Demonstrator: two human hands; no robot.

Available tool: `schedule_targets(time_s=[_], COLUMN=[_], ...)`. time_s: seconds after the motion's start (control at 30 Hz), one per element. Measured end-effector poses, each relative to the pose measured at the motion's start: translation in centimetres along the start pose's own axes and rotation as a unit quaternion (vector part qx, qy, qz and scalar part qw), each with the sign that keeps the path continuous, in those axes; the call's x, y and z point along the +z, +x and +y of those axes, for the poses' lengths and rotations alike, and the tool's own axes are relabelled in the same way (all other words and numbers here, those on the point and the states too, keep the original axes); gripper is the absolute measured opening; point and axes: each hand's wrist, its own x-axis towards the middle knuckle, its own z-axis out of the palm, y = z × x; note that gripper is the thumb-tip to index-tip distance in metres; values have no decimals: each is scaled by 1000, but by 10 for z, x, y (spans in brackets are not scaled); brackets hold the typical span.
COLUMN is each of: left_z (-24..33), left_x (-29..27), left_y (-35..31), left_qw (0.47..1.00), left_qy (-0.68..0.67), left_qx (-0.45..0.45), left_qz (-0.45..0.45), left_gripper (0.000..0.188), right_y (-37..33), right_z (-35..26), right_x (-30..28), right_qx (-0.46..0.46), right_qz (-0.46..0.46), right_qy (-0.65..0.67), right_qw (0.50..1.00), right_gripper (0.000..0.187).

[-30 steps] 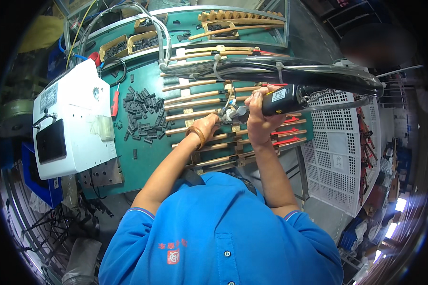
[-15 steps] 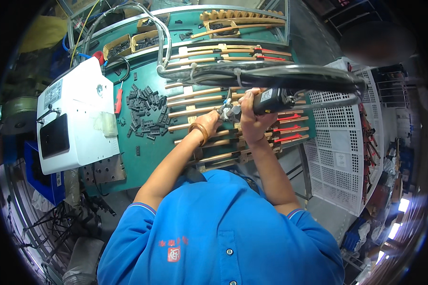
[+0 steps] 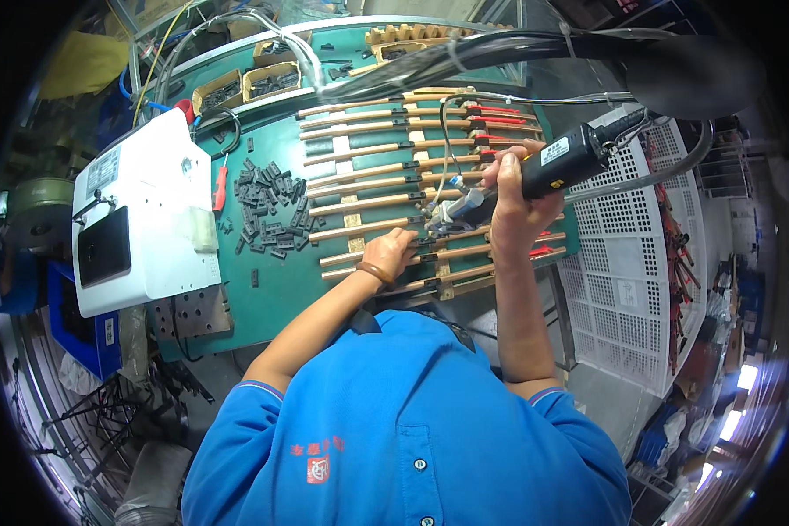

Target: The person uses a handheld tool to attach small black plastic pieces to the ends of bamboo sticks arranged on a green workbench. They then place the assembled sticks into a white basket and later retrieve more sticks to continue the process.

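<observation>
My right hand (image 3: 524,203) is wrapped round a black powered screwdriver (image 3: 563,165), tilted so that its silvery nose (image 3: 463,210) points down and left at a row of wooden rods. Cables and a thin hose trail from the tool. My left hand (image 3: 389,252), with a brown bangle at the wrist, has its fingers closed on a wooden rod (image 3: 346,258) beside a small black fitting near the tool's tip. Several more rods (image 3: 342,209) lie side by side across the table, with black fittings along them and red parts (image 3: 500,120) towards their right ends.
Loose black pieces (image 3: 267,206) are heaped left of the rods. A red-handled screwdriver (image 3: 220,186) lies beside a white machine (image 3: 145,219). Cardboard boxes (image 3: 272,81) of black parts stand at the back. White perforated crates (image 3: 618,272) stand at the right. A thick cable bundle (image 3: 500,48) hangs overhead.
My right hand has moved right with the powered screwdriver, which now slants more. My left hand has shifted nearer to me along the row. The overhead cables have swung farther away.
</observation>
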Motion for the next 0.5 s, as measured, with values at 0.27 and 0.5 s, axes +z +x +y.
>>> schedule_targets(time_s=[0.27, 0.5], left_z=[1, 3], left_x=[8, 2], left_y=[7, 8], left_qw=[999, 999], left_qy=[-46, -32], left_qx=[-28, -2], left_qz=[-4, -1], left_gripper=[17, 12], right_y=[-17, -31], right_z=[10, 36], right_x=[-2, -12], right_qx=[7, -12], right_qz=[26, 27], right_qy=[31, -39], right_qw=[999, 999], right_gripper=[30, 31])
